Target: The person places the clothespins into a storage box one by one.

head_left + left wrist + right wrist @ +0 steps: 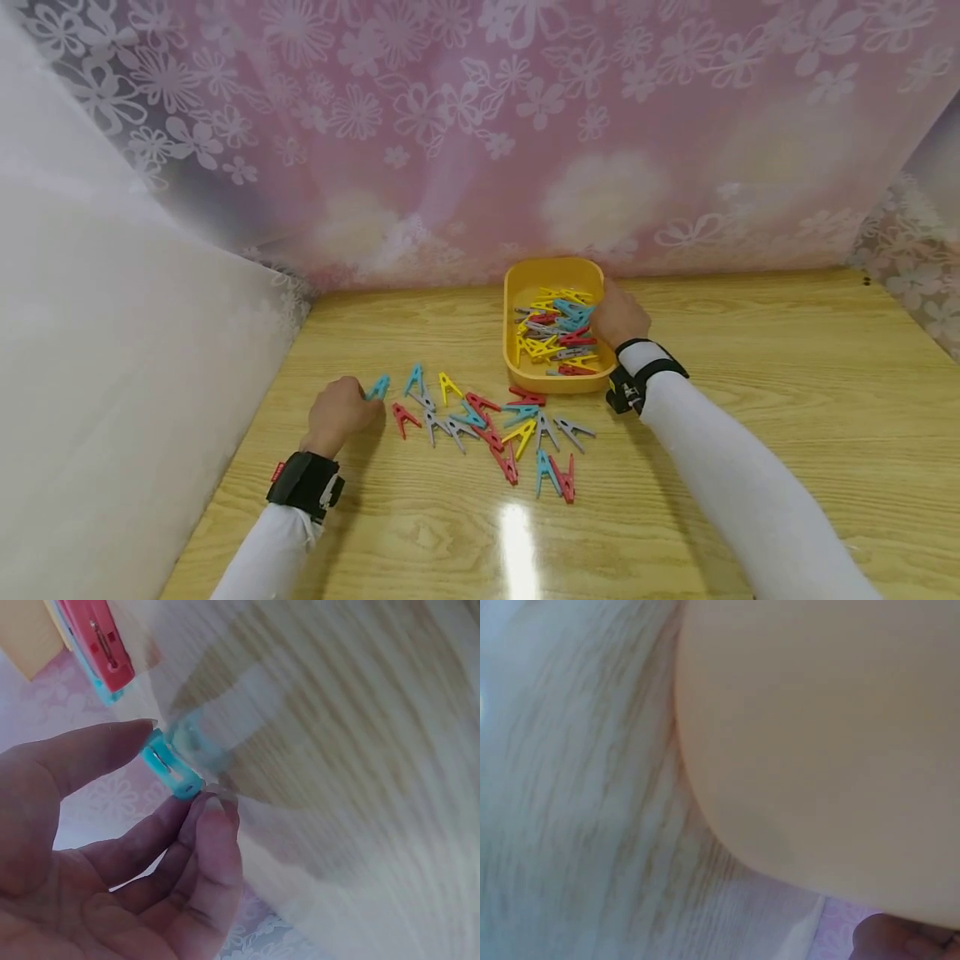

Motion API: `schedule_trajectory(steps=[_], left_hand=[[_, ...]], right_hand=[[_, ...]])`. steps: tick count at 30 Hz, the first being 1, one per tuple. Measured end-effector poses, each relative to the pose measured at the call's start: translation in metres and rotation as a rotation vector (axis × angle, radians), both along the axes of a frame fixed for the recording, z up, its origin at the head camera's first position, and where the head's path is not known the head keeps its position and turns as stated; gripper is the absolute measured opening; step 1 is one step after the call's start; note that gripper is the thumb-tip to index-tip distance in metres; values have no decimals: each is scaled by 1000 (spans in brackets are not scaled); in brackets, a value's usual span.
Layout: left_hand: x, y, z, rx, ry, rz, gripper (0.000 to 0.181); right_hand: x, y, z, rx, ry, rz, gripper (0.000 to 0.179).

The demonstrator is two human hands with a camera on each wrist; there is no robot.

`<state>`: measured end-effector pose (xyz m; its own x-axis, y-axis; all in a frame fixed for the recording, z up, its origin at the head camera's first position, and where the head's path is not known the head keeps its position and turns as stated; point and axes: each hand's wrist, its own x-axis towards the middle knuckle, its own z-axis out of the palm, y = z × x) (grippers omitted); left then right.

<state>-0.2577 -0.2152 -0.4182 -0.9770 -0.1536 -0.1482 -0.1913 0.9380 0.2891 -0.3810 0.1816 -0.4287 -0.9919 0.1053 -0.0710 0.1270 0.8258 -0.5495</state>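
My left hand (339, 415) pinched a turquoise plastic clothespin (379, 387), left of the rounded yellow plastic basket (558, 384) on the wood-grain worktop (420, 537); I couldn't tell what my right hand (621, 315) held at the basket's rim.

So the wood-grain tabletop (787, 383) is littered with loose plastic clothespins (493, 442) in blue, red, yellow and grey, and a yellow plastic bin (558, 384) is parked just behind them.

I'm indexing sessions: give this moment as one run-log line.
left grip: pinches turquoise plastic clothespin; right grip: at right rim of yellow oblong plastic tub; tub: multicoloured clothespins; wood-grain tabletop: loose clothespins
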Motion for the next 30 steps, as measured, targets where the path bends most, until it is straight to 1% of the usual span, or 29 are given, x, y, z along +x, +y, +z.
schedule_trajectory(steps=[2,4,6,9,12,15,20,24,26,29,30], left_hand=[[0,0,2,16,10,14,30],[-2,2,4,31,30,13,28],[-5,5,9,41,49,5,29],[-12,14,17,42,90,-26,32],[-21,28,27,39,121,-56,36],[-30,45,35,41,142,-84,37],[-47,81,48,66,182,-147,33],[-59,111,57,76,240,-209,31],[-66,127,60,74,271,-243,34],[-75,152,62,100,313,-284,36],[-78,160,63,111,324,-300,33]], right_hand=[[0,0,-1,5,2,0,54],[0,0,-1,8,4,-4,54],[0,0,-1,9,5,-7,52],[0,-1,0,10,10,-14,50],[0,-1,-1,10,14,-19,49],[0,-2,-2,11,14,-23,50],[-1,1,-4,20,9,-32,51],[-1,1,-5,16,10,-29,53],[-1,0,-4,16,16,-29,52],[-1,-1,-4,15,20,-30,51],[-1,-2,-3,15,21,-31,51]])
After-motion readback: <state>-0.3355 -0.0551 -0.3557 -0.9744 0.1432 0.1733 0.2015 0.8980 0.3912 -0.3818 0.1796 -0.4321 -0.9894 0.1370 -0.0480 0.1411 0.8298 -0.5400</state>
